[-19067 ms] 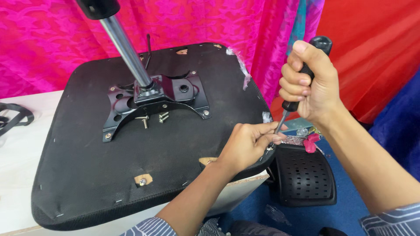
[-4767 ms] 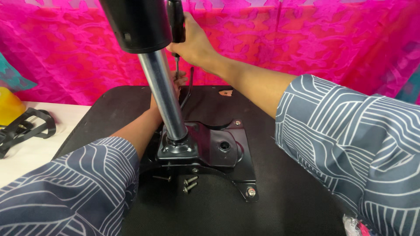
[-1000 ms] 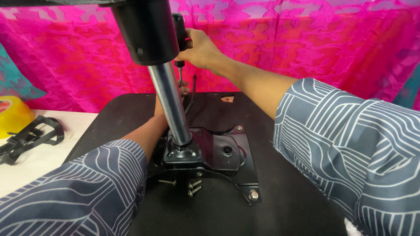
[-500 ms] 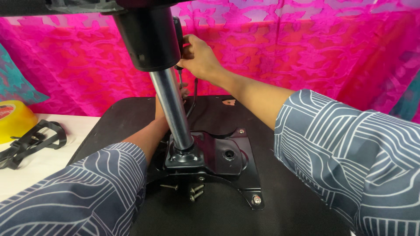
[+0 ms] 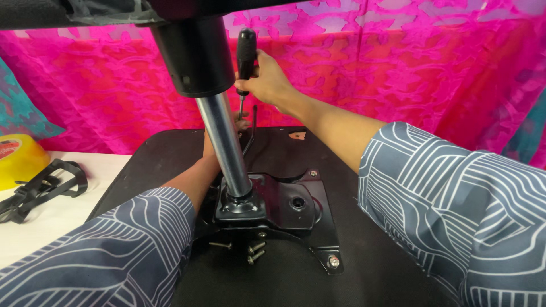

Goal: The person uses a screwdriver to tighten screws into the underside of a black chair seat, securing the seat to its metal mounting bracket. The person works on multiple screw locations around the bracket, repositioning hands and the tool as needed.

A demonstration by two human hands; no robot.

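Gripping screwdriver (image 5: 246, 54), right hand (image 5: 267, 79) fingers closed.

Landmark: gas-lift column (image 5: 224, 142), upright on mounting plate (image 5: 296, 213), plate on upturned seat base (image 5: 364, 267). Loose screws (image 5: 250, 250) on seat base, just in front of column foot. Screwdriver (image 5: 245, 62) behind column, slightly right, upright, in right hand (image 5: 267, 79). Left hand (image 5: 242, 122) behind column, mostly hidden, near screwdriver tip. Thin lever (image 5: 250, 133) just right of column, behind plate. Table (image 5: 62, 216) left of seat base; armrest part (image 5: 40, 187) on table, far left of column. Curtain (image 5: 398, 74) behind everything.
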